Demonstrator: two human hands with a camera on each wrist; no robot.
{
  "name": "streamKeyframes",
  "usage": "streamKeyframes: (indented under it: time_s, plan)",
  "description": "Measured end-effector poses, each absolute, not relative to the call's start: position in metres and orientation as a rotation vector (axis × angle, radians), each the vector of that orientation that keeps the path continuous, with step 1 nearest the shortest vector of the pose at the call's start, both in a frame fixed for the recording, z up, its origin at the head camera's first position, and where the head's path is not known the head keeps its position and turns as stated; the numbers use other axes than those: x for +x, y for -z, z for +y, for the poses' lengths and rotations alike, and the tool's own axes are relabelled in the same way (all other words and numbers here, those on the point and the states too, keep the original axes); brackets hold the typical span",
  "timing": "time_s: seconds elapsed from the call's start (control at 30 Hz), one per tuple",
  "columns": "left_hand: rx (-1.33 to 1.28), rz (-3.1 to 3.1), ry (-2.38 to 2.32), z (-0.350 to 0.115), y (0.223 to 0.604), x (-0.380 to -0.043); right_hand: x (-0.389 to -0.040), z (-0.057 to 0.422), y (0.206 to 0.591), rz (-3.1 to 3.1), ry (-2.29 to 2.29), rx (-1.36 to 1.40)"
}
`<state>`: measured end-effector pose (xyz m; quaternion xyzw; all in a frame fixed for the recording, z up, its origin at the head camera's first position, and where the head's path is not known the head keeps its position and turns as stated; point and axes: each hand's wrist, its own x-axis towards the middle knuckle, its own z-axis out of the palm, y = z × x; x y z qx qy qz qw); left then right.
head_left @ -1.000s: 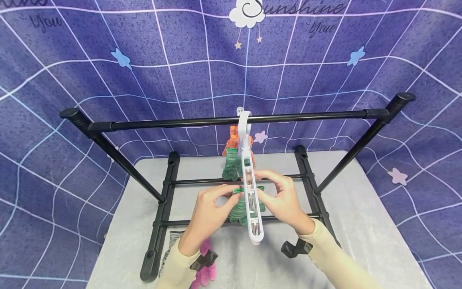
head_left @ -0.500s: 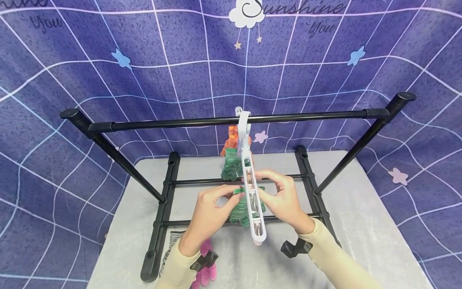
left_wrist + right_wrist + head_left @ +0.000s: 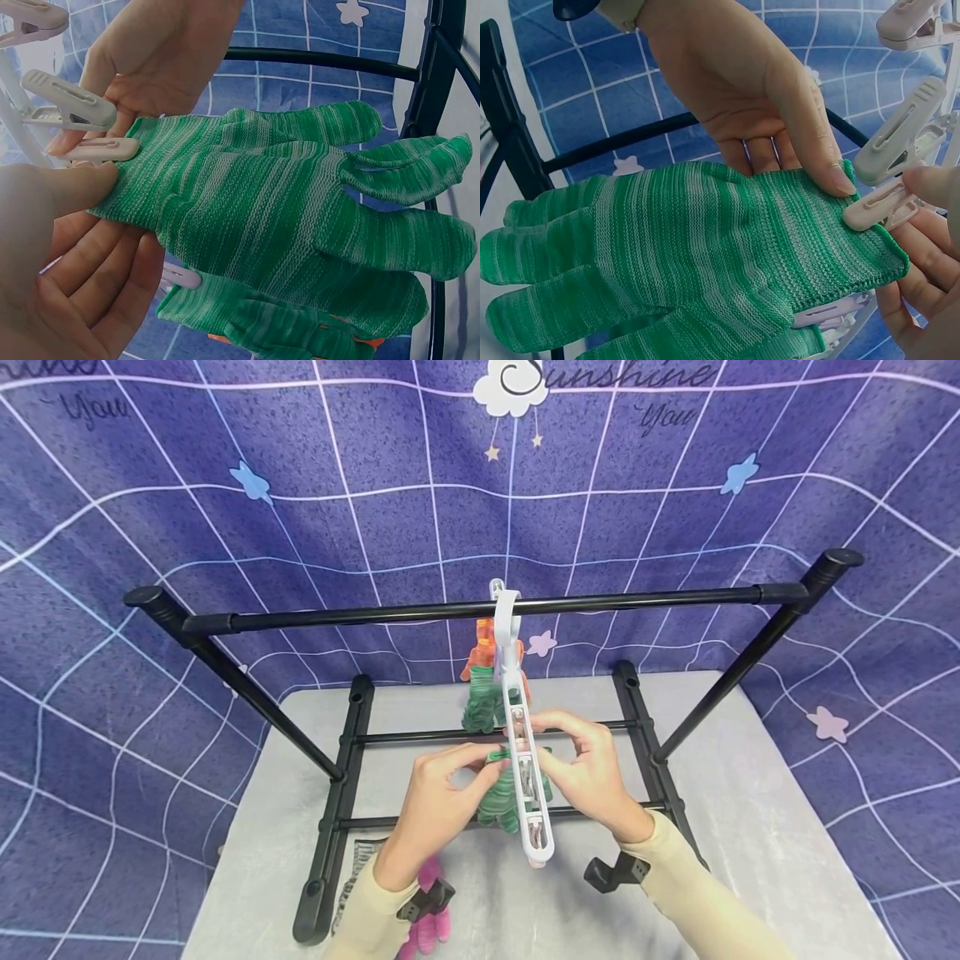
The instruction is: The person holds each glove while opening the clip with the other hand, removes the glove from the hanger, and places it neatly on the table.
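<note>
A green-and-white striped knit glove [image 3: 247,195] stretches out between my hands, its cuff at a pale plastic clip [image 3: 877,206]. My left hand [image 3: 446,793] pinches the cuff, thumb on top and fingers beneath. With thumb and fingers, my right hand [image 3: 592,777] pinches the handle end of that clip, whose other end lies over the cuff. The clip belongs to a white clip hanger [image 3: 506,618], hooked over a black rail [image 3: 375,613]. Seen from the head, the hanger's long bar covers part of the glove and the right fingertips.
Farther along the hanger hang another green glove [image 3: 482,697] and an orange item [image 3: 482,652]. Nearer clips [image 3: 71,101] hold nothing. A pink glove [image 3: 429,931] and a grey striped item [image 3: 351,881] lie at the front left, partly under my left forearm. Black posts [image 3: 255,693] flank the work.
The hanger's near end has swung slightly to the right. Both hands keep nearly the same place and hold.
</note>
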<state>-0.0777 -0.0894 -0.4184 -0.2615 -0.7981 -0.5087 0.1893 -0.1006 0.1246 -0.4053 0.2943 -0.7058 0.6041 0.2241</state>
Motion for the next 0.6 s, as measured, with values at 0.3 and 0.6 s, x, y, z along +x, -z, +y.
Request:
streamKeyframes:
  time_s: [0.3, 0.6]
  plan:
    - [-0.739, -2.231, 1.420, -0.0880, 0.4195, -0.0775, -0.1017, 0.1250, 0.4050, -1.940, -1.686, 0.817]
    - [-0.749, -2.230, 1.417, -0.0880, 0.4199, -0.0779, -0.1042, 0.1252, 0.4055, -1.893, -1.722, 0.843]
